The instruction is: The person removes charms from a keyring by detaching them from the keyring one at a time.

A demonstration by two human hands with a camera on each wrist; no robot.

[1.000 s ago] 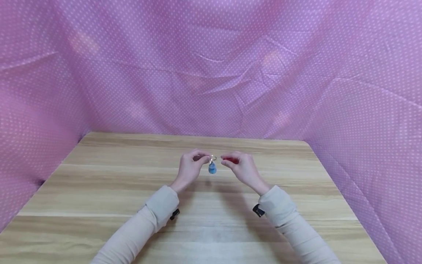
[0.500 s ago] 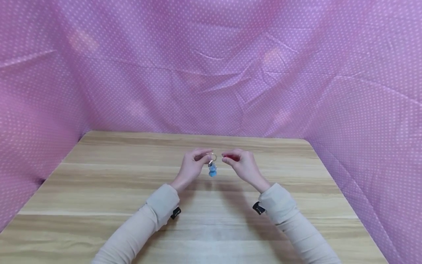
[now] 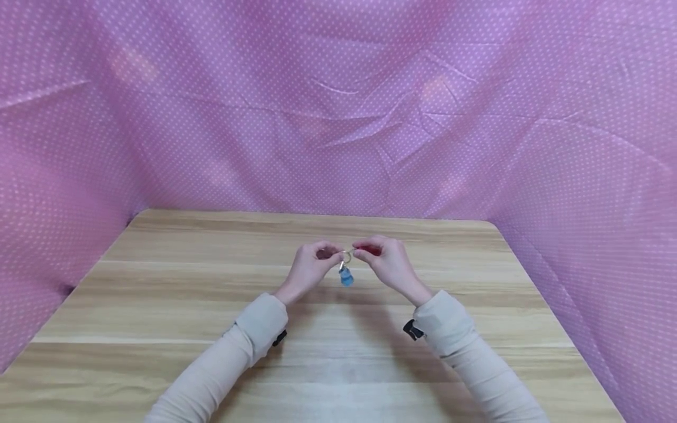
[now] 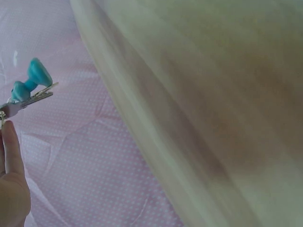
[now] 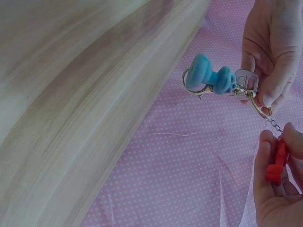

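Observation:
High over the wooden table, my left hand (image 3: 316,265) pinches a gold key ring (image 5: 258,109). A blue spool-shaped charm (image 3: 346,277) dangles from that ring, along with a clear tag (image 5: 246,79) and a metal clasp. Beside it my right hand (image 3: 386,263) holds a red figure-like charm (image 5: 278,163) between thumb and fingers. Its short silver chain (image 5: 273,124) reaches up to the key ring. In the right wrist view both hands show close together. The left wrist view catches only part of the left hand (image 4: 13,175), with the blue charm beyond its fingertips.
The wood-grain table (image 3: 158,294) lies beneath both forearms. Pink dotted cloth (image 3: 338,147) rises around its back and sides. Each wrist wears a black camera strap (image 3: 414,330) below a rolled beige cuff.
The right hand first drew slightly apart from the key ring, then came close again, its chain now at the ring. The left hand shifted slightly right, and the blue charm swung and turned.

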